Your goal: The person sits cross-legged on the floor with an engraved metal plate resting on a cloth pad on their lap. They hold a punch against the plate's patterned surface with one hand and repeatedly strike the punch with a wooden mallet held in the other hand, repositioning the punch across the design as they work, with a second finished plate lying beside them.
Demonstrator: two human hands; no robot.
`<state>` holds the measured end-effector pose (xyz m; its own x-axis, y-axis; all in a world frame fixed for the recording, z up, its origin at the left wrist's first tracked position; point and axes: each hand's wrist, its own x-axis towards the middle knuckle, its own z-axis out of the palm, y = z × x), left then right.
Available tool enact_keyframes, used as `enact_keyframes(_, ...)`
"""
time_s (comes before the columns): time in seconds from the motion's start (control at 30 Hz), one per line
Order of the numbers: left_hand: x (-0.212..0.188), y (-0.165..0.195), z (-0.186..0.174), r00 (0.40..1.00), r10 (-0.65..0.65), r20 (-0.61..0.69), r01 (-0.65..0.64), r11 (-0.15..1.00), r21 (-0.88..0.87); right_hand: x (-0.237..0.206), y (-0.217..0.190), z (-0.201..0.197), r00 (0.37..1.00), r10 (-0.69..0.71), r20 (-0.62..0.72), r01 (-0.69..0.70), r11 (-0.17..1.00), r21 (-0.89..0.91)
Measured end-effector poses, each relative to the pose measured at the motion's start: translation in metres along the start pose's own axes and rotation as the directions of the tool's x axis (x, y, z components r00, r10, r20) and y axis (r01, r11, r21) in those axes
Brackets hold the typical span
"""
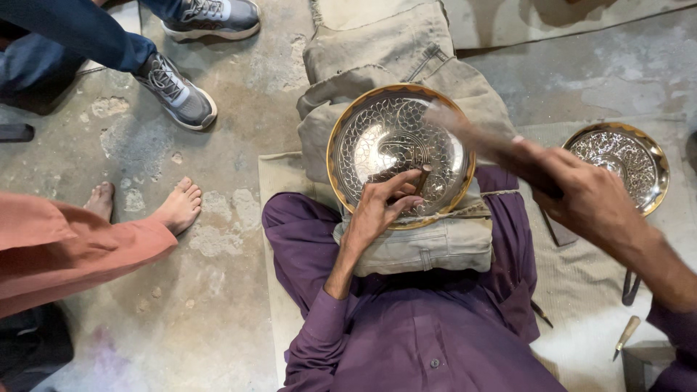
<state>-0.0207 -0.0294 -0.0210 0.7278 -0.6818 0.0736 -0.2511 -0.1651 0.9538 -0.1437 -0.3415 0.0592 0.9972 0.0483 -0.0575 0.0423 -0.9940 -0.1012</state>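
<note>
Purple sleeve (319, 327) up close, and the left hand (377, 210) pinches a small chisel (422, 178) tip-down on the engraved brass plate (399, 152), which rests on a folded cloth pad (428, 247) over the lap. Right hand (588, 196), fingers wrapped tight around a blurred hammer (486, 141), looks mid-chasing. I'd say the next strike needs the chisel held steady.

You sit on a cracked concrete floor (218, 109), a woven mat (581, 276) spread under you. On the mat to your right lie a second engraved brass plate (621, 160) and a small wooden-handled tool (626, 335). Folded cloth padding (392, 51) stretches far ahead.
</note>
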Motion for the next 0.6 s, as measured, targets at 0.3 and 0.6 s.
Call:
enact_keyframes(0.3,-0.0004,0.0027,-0.0004,0.999,-0.025,-0.026,0.026,0.998,0.060,-0.0017,-0.0068,0.0022,0.992,-0.049,-0.115,0.050,0.999,0.007)
enact_keyframes(0.6,-0.0003,-0.0018,0.0009,1.000,-0.006,-0.018,0.008,0.997,0.076,-0.0028,-0.0042,0.0078,0.995,0.097,0.026,-0.097,0.995,0.004)
